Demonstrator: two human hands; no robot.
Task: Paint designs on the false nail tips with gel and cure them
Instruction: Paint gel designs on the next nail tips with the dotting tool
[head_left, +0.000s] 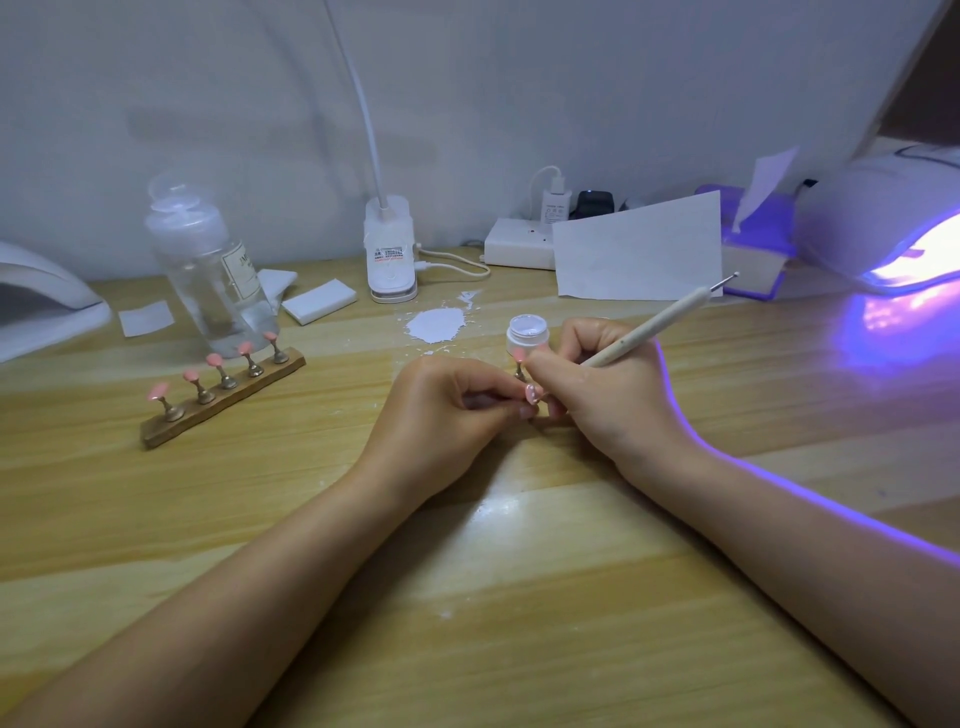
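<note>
My left hand (447, 402) pinches the small metal stand of one pink nail tip (519, 355) at the table's middle. My right hand (597, 384) grips a beige dotting pen (654, 330) like a pencil, its lower end hidden behind my fingers close to that tip. Its metal ball end points up to the right. A small clear gel jar (528, 334) stands open just behind my hands. To the left, a wooden holder (228, 397) carries several more pink nail tips on stands. A curing lamp (893, 244) glows purple at the far right.
A clear liquid bottle (208, 270) stands behind the holder, with white pads (319, 300) beside it. A clip lamp base (390, 249), a power strip (519, 244), a white paper sheet (639, 249) and a tissue box (753, 244) line the back. A white smear (435, 325) marks the table. Another lamp (41, 296) sits far left.
</note>
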